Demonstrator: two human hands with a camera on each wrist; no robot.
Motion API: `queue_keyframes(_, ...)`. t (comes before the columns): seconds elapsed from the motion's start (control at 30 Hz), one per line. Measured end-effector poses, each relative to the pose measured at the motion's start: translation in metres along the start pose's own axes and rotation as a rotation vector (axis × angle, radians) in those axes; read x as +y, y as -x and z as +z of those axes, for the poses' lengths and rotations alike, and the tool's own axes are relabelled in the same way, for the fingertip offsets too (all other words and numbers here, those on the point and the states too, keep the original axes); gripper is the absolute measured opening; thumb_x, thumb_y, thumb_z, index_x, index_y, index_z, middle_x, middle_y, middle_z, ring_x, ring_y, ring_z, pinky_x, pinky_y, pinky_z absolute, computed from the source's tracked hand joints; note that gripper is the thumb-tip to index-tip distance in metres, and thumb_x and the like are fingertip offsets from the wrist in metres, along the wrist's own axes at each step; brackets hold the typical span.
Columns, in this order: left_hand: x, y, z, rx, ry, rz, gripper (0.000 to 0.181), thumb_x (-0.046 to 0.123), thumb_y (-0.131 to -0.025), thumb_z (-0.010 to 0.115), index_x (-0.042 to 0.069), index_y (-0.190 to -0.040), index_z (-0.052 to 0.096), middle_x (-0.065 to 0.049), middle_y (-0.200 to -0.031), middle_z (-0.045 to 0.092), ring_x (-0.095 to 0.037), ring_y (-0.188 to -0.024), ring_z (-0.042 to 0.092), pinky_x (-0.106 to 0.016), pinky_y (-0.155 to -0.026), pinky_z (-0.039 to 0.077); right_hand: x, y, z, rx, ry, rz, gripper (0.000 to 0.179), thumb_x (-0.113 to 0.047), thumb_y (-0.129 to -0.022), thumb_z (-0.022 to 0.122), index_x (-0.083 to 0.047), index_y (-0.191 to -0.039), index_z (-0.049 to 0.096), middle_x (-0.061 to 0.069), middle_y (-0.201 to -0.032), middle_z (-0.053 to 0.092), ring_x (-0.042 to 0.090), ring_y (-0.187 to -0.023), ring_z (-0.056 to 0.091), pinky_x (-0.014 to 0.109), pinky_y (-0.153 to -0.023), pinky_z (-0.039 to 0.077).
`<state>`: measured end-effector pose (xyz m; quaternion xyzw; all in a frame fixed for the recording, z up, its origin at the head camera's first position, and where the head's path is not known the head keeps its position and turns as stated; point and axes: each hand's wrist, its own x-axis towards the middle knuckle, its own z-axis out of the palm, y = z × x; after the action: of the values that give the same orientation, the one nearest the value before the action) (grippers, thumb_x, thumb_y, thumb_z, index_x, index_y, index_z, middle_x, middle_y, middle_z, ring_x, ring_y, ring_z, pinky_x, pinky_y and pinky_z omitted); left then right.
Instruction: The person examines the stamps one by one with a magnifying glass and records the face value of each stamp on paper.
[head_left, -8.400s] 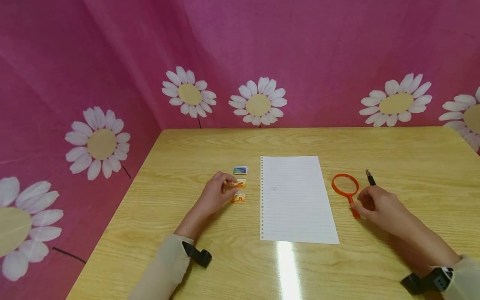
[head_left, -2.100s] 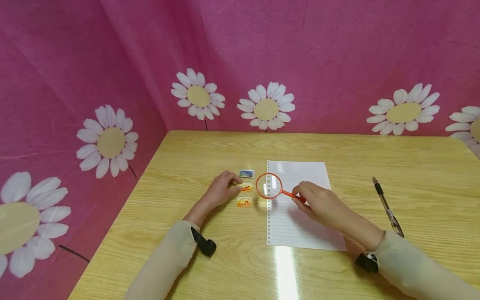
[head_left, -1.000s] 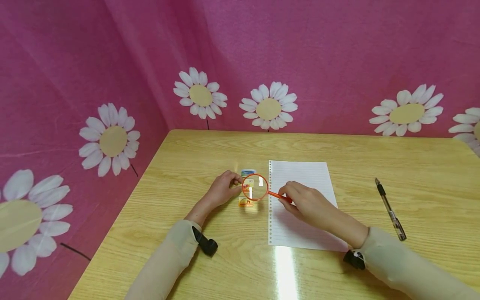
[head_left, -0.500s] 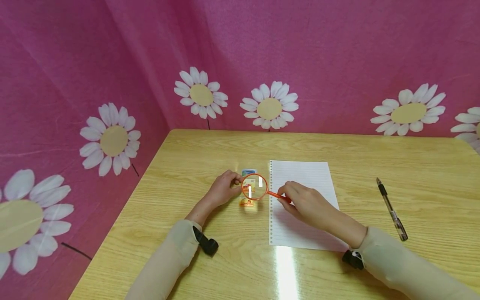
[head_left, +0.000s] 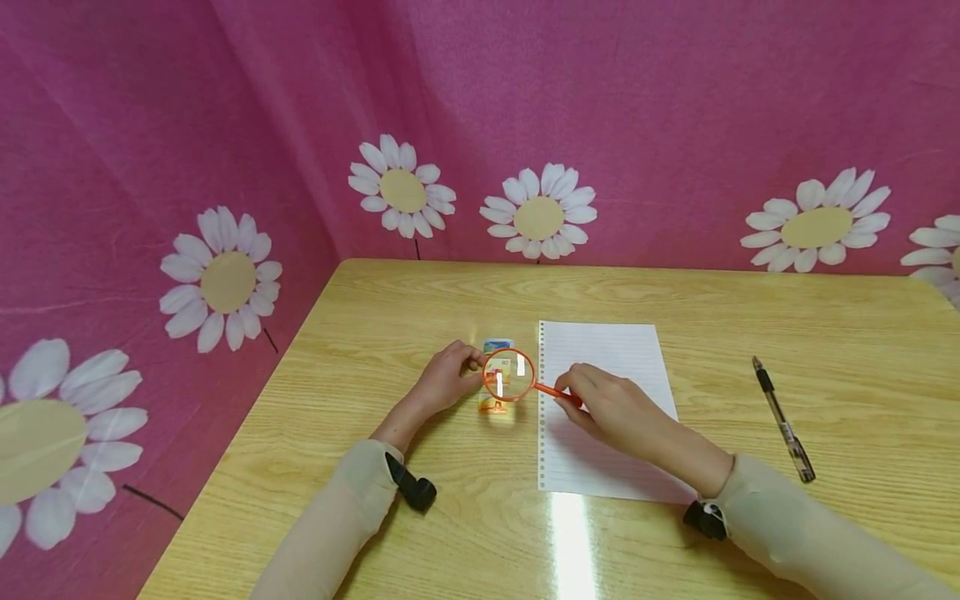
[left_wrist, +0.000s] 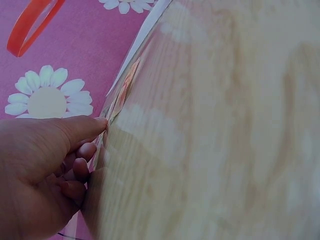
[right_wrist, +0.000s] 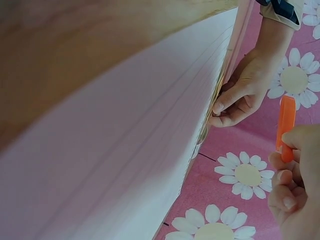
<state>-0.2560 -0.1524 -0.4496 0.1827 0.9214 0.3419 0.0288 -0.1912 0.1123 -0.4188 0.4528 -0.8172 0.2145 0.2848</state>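
Magnifying glass (head_left: 536, 386): held above table (head_left: 420, 308), with lens over middle card (head_left: 498, 367) and handle toward paper (head_left: 577, 462).
Right hand (head_left: 611, 408): curled, pinching handle between thumb and fingers.
Left hand (head_left: 448, 377): bent at fingers, with tips at left edge of middle card; pinched or just pressed, can't make out which.
Lens risk: could lose the print under white glare patches, owing to tilt against the light.
Rim risk: could bump left fingertips if shifted further left; very near already.
Handle risk: could swivel or droop, being pinched near the end only.
Card risk: could slide out of line with top card (head_left: 498, 342) and bottom card (head_left: 492, 406) if pushed at the edge; likely light.
Paper risk: could skid or crease if dragged by right wrist.
Pen risk: could roll if nudged by right sleeve (head_left: 810, 517).
Main count: magnifying glass 1, cards 3, paper 1, pen (head_left: 783, 418) 1, hands 2.
Other count: wrist cameras (head_left: 416, 492) 2; flowers on cloth (head_left: 637, 108) 6 in head view, including 2 cut off.
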Motion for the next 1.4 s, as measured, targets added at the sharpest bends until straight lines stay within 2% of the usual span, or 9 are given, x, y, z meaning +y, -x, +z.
queue_keyframes(0.23, 0.0016, 0.001, 0.0003, 0.006, 0.0, 0.005, 0.011, 0.009, -0.087, 0.069, 0.006, -0.097, 0.066, -0.005, -0.089, 0.054, -0.014, -0.079, 0.045, -0.025, -0.074, 0.035, -0.0004, 0.0007, 0.0003, 0.003, 0.005, 0.005, 0.03, 0.003, -0.07, 0.078, -0.004, -0.092, 0.058, 0.0, -0.076, 0.058, 0.007, -0.065, 0.056, 0.021, -0.055, 0.048)
queue_keyframes(0.6, 0.0027, 0.0001, 0.0014, -0.001, 0.012, -0.016, 0.013, 0.009, -0.087, 0.069, 0.006, -0.099, 0.066, -0.006, -0.092, 0.055, -0.014, -0.081, 0.046, -0.025, -0.075, 0.036, 0.0001, 0.0027, 0.0005, -0.006, 0.003, 0.011, 0.031, 0.002, -0.071, 0.078, -0.004, -0.092, 0.057, 0.001, -0.077, 0.059, 0.007, -0.065, 0.056, 0.02, -0.055, 0.048)
queue_keyframes(0.97, 0.0038, 0.0, 0.0022, -0.002, -0.001, -0.011, 0.012, 0.01, -0.088, 0.069, 0.005, -0.099, 0.066, -0.006, -0.091, 0.055, -0.014, -0.079, 0.045, -0.025, -0.074, 0.035, -0.0005, 0.003, -0.0007, -0.008, 0.004, 0.017, 0.03, 0.002, -0.072, 0.078, -0.004, -0.092, 0.058, 0.001, -0.078, 0.06, 0.007, -0.066, 0.057, 0.021, -0.055, 0.049)
queue_keyframes(1.4, 0.0044, 0.0014, 0.0004, -0.013, 0.011, -0.045, 0.016, 0.014, -0.09, 0.07, 0.006, -0.104, 0.067, -0.008, -0.095, 0.057, -0.017, -0.084, 0.048, -0.027, -0.076, 0.038, 0.0018, 0.0061, -0.0064, -0.007, 0.021, 0.031, 0.029, 0.002, -0.071, 0.078, -0.004, -0.091, 0.058, 0.001, -0.076, 0.058, 0.007, -0.065, 0.055, 0.021, -0.054, 0.047)
